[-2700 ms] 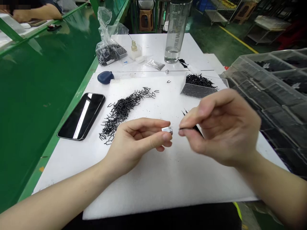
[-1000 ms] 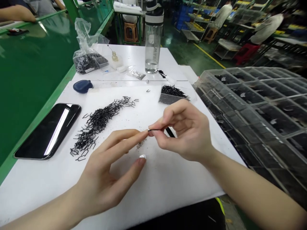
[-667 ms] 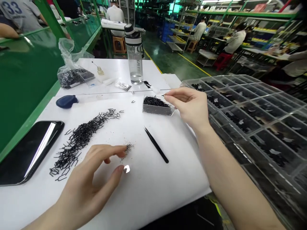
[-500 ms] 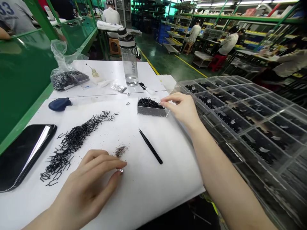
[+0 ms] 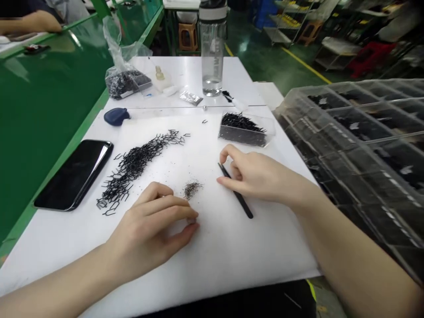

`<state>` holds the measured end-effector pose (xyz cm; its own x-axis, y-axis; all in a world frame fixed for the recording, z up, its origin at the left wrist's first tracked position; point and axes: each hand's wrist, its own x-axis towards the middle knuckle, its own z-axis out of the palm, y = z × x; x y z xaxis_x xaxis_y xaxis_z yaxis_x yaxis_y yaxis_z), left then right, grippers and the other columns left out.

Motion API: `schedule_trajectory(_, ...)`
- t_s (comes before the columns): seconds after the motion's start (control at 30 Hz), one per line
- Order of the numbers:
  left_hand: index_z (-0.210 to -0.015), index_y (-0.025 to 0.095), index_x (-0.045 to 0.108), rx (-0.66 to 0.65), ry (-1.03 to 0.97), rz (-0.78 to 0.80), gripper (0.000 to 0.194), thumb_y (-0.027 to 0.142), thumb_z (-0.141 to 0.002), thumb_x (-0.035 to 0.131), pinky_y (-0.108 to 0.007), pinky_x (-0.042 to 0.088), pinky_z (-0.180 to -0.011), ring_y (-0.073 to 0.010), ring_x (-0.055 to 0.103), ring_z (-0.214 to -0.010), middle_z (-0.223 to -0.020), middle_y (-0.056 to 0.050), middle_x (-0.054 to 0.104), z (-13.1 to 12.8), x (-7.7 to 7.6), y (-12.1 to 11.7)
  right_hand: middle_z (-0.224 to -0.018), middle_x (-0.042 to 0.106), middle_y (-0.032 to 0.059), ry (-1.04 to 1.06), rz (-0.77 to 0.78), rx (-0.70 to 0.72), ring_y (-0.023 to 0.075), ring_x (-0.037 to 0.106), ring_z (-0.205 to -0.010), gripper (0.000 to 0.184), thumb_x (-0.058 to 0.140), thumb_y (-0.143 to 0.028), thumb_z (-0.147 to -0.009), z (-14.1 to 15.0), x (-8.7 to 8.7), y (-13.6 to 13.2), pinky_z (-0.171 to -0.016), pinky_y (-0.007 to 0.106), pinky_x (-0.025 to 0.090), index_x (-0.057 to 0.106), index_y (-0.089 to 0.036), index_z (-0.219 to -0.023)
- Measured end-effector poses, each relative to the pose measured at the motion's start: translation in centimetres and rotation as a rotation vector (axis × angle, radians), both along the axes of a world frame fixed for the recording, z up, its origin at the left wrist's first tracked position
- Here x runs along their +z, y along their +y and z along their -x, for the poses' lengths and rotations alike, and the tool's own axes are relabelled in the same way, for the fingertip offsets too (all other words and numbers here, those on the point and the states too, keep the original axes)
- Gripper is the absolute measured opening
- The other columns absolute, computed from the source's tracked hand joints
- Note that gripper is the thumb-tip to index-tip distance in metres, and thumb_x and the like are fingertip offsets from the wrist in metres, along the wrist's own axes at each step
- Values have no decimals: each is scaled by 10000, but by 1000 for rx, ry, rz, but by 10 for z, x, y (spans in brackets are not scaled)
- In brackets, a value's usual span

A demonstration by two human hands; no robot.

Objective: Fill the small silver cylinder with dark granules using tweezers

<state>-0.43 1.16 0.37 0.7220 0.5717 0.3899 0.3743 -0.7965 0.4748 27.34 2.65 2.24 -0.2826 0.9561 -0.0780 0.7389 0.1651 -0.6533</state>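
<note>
At a white worktable point(image 5: 185, 66) seen from above, we have both bare hands over a white sheet point(image 5: 238, 251). Our left hand point(image 5: 152, 234), palm down, pinches a small pale piece point(image 5: 191, 220) between thumb and fingertips; the fingers hide most of it. Our right hand point(image 5: 255, 174) is partly open, its thumb and curled index finger apart, around the upper part of black tweezers point(image 5: 244, 206). The tweezers lie slanted on the sheet, tips pointing away from us; we cannot tell whether the fingers touch them.

Between our hands, just beyond the left fingertips, is a small scatter of dark specks point(image 5: 191, 190). Beyond the left hand, a long heap of black forked pieces point(image 5: 135, 161) runs diagonally across the sheet, and one loose forked piece point(image 5: 204, 121) lies apart from its far end. Left of the heap rests a dark phone point(image 5: 74, 176), with a dark blue object point(image 5: 116, 116) beyond it.

Past the right hand sits a clear box point(image 5: 243, 134) filled with black pieces. Farther back we find a knotted plastic bag point(image 5: 121, 81) holding dark contents, a silvery packet point(image 5: 191, 97) and an upright clear bottle point(image 5: 212, 57) with a little liquid. Clear compartment trays point(image 5: 357, 145) are stacked on the right; on the left runs a green panel point(image 5: 49, 101), with another person's arm point(image 5: 43, 22) behind it.
</note>
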Motion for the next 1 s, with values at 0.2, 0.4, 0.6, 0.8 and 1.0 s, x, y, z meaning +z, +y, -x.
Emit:
schedule_trajectory(0.2,-999,234,694,57,-27,56,180,133,-874,776,-250,529,-802,-147,560,-869,-874,39,744,0,1,-3,-510,410,-114,324,55,32,94,357,-447,226,659,-194,-895,7,-3,3,-464,255,287,593,-264,-1100)
schedule_trajectory(0.4,-953,228,730,166,-5,21,110,246,-864,792,-291,514,-759,-161,551,-832,-864,3,707,0,-2,-8,-927,806,55,1015,222,-149,198,773,-896,363,468,-389,-996,15,-8,14,-513,239,529,792,-230,-958)
schedule_trajectory(0.6,-950,220,749,143,-10,29,95,188,-866,779,-274,513,-723,-140,537,-757,-801,12,698,0,2,-8,-928,820,59,983,365,-36,255,795,-933,348,625,-557,-956,19,-12,9,-497,242,589,820,-270,-949)
schedule_trajectory(0.8,-966,210,743,124,46,94,92,179,-881,756,-297,526,-735,-150,527,-750,-794,-1,686,0,4,-6,-987,790,17,544,56,30,126,739,-872,257,629,-465,-999,25,-13,-1,-727,214,622,815,-298,-1056)
schedule_trajectory(1.0,-920,186,728,94,42,102,35,175,-889,741,-305,524,-695,-144,524,-711,-747,-6,657,-1,5,-4,-911,815,-39,455,-58,60,95,761,-836,72,791,-338,-887,24,-16,4,-741,130,627,824,-278,-907)
